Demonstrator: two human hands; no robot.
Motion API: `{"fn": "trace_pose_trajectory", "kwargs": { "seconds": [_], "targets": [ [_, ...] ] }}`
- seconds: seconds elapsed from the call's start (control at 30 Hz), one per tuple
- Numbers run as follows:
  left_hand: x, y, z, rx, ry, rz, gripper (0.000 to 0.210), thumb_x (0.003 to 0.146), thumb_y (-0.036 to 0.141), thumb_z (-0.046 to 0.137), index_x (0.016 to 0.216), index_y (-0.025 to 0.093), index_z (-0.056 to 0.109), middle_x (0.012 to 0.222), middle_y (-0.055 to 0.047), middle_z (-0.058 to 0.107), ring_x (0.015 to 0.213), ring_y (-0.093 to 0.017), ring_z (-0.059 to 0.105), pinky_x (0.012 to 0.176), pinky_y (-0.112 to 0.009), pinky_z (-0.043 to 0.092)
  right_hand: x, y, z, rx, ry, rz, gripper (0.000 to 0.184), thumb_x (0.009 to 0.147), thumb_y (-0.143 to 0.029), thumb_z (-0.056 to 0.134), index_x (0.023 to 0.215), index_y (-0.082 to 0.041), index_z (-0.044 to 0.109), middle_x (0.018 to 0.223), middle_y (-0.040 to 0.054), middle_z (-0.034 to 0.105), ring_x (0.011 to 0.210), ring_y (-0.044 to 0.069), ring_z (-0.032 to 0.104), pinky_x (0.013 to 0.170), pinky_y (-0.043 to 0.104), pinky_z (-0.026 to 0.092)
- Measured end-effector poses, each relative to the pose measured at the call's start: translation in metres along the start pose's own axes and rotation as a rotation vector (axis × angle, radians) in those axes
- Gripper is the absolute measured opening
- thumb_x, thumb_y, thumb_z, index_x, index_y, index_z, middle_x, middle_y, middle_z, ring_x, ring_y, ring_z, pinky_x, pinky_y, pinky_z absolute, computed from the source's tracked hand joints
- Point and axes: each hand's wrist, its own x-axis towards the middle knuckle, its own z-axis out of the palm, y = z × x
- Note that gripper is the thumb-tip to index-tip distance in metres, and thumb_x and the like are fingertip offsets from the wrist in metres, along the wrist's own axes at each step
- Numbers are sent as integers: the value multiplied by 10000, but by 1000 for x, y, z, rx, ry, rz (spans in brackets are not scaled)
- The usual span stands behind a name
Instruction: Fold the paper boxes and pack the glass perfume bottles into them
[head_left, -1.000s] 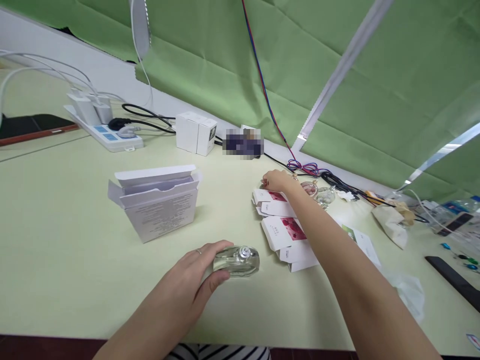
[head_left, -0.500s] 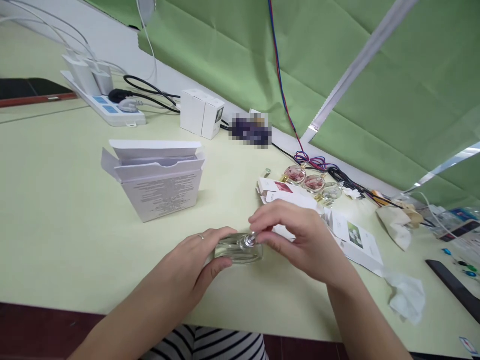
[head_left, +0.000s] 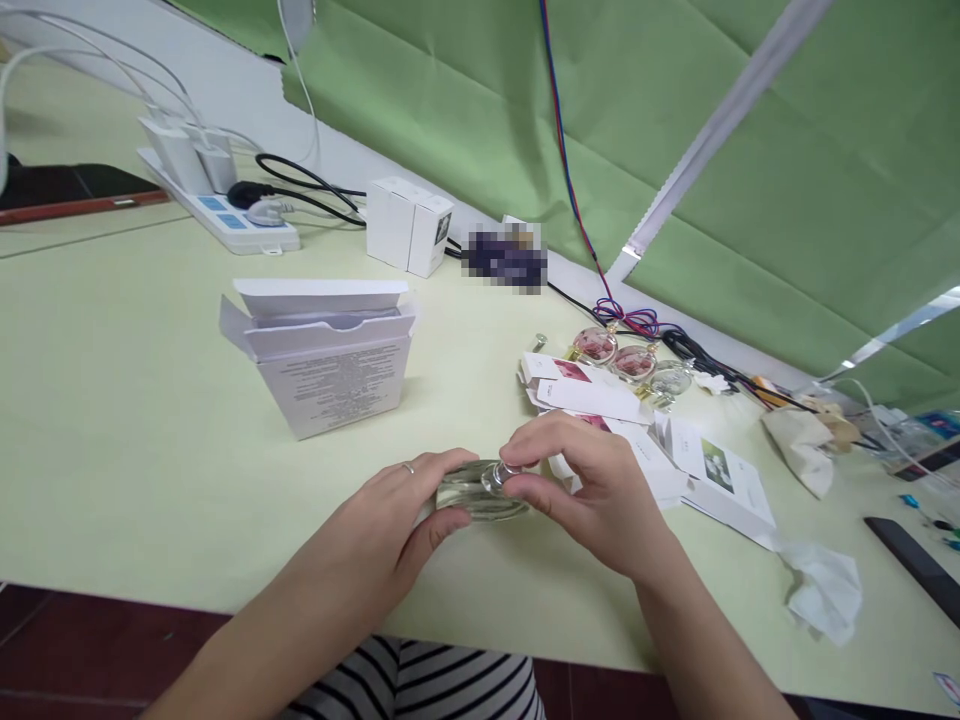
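A clear glass perfume bottle (head_left: 480, 497) rests on the table in front of me. My left hand (head_left: 405, 510), with a ring on one finger, is closed around the bottle's left end. My right hand (head_left: 581, 480) pinches a small silver cap (head_left: 501, 475) at the bottle's neck between thumb and fingers; the fingertips partly cover it. Behind the left hand stands an open white box (head_left: 330, 375), its flaps raised and printed text facing me. Just beyond my right hand lie white cartons with pink pictures (head_left: 600, 390) and one with a green picture (head_left: 724, 480).
Round bottles with pink flowers (head_left: 596, 345) lie at the back right, near a small silver cylinder (head_left: 538, 343). Closed white boxes (head_left: 409, 225) and a power strip (head_left: 240, 225) stand along the wall. A crumpled tissue (head_left: 829, 590) and a dark strip (head_left: 915, 570) lie at right.
The right hand's fingers have shifted slightly on the silver cap, which shows more plainly at the neck. The left hand keeps its hold on the bottle. The whole view has shifted a little.
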Motion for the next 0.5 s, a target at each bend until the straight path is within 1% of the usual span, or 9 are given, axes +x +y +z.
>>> {"fn": "trace_pose_trajectory", "kwargs": {
  "seconds": [0.07, 0.13, 0.2, 0.3, 0.37, 0.5],
  "targets": [
    [0, 0, 0, 3, 10, 1, 304, 975, 422, 437, 1225, 326, 580, 1072, 17, 725, 950, -206, 690, 849, -323, 554, -3, -1, 1, -92, -10, -87, 114, 911, -215, 655, 995, -276, 607, 945, 27, 707, 889, 165, 677, 760, 308, 587],
    [-1, 0, -1, -1, 4, 8, 288, 978, 419, 440, 1222, 341, 572, 1097, 31, 722, 959, -195, 689, 855, -316, 552, -9, -1, 4, -175, -34, -142, 195, 920, -221, 640, 1095, -274, 570, 1027, 59, 706, 968, 181, 672, 813, 321, 591],
    [-1, 0, -1, -2, -12, 13, 271, 982, 411, 440, 1217, 352, 560, 1129, 44, 715, 980, -185, 686, 865, -312, 548, -15, 0, 8, -239, -38, -156, 297, 932, -217, 616, 1204, -281, 515, 1081, 83, 699, 1010, 195, 665, 835, 336, 595],
    [-1, -1, 0, 10, -23, 15, 261, 984, 407, 444, 1217, 348, 547, 1156, 45, 709, 1013, -185, 678, 883, -320, 543, -24, 3, 15, -269, 10, -130, 399, 944, -190, 586, 1300, -305, 446, 1111, 91, 691, 1036, 201, 662, 843, 349, 601],
    [-1, -2, 1, 16, -8, 22, 267, 987, 418, 440, 1225, 345, 537, 1167, 40, 707, 1024, -187, 675, 896, -327, 540, -27, 4, 19, -266, 47, -112, 405, 945, -184, 585, 1303, -308, 443, 1117, 92, 692, 1050, 200, 664, 856, 350, 604],
    [0, -2, 0, 27, 2, 32, 276, 986, 432, 441, 1226, 335, 536, 1169, 33, 709, 1018, -186, 682, 885, -327, 550, -27, 2, 23, -292, 94, -99, 340, 952, -196, 575, 1263, -288, 472, 1090, 97, 715, 1019, 207, 689, 846, 357, 617]
  ]
}}
